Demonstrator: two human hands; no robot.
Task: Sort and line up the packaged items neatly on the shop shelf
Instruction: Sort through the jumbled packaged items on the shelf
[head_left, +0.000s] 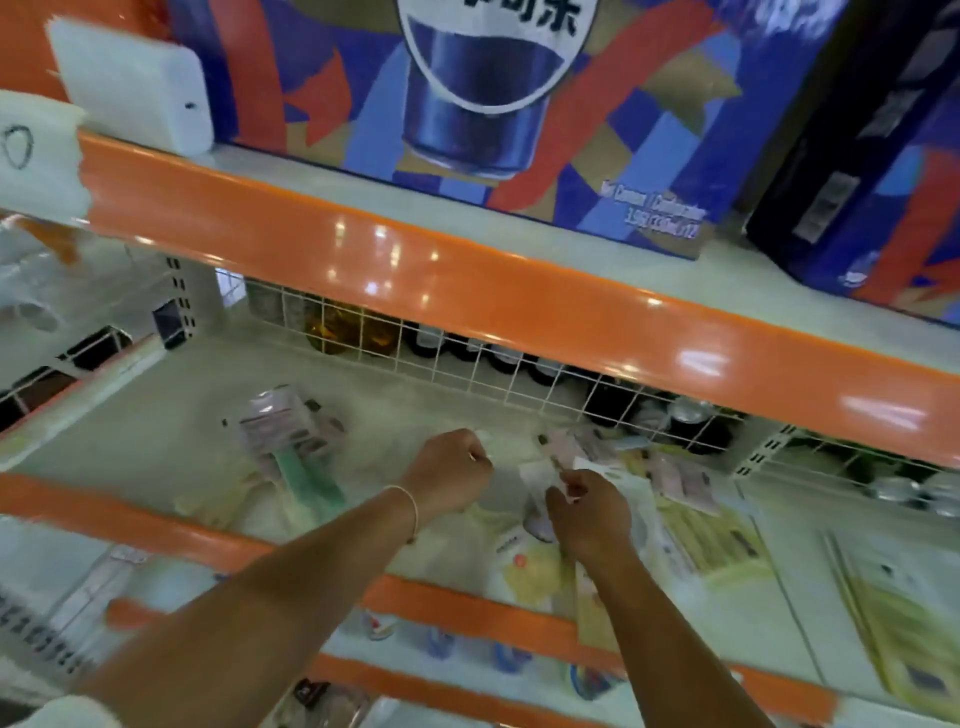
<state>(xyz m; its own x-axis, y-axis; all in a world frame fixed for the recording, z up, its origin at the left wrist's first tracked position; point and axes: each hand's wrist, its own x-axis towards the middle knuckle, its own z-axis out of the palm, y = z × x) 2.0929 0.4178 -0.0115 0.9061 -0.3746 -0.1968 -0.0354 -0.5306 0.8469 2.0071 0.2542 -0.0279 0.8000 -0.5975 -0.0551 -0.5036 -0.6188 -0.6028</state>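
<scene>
Sorting looks partway, my read. Flat packets (711, 535) toward the shelf's (156, 415) right end lie in rough rows; a clear packet with green contents (296, 447) sits askew, alone left of centre. Right hand (589, 514) pinches a small carded packet (545, 470) mid-shelf; left hand (449, 475) is curled, contents hidden by blur.

Blue carton (519, 104): top cut off by the upper edge.
Dark carton (872, 156): cropped at the right edge.
Bottles (467, 348): half hidden behind the wire grid (519, 374).
Packets (675, 478): print blurred, unreadable.
Left hand (449, 475): contents concealed by curled fingers.
</scene>
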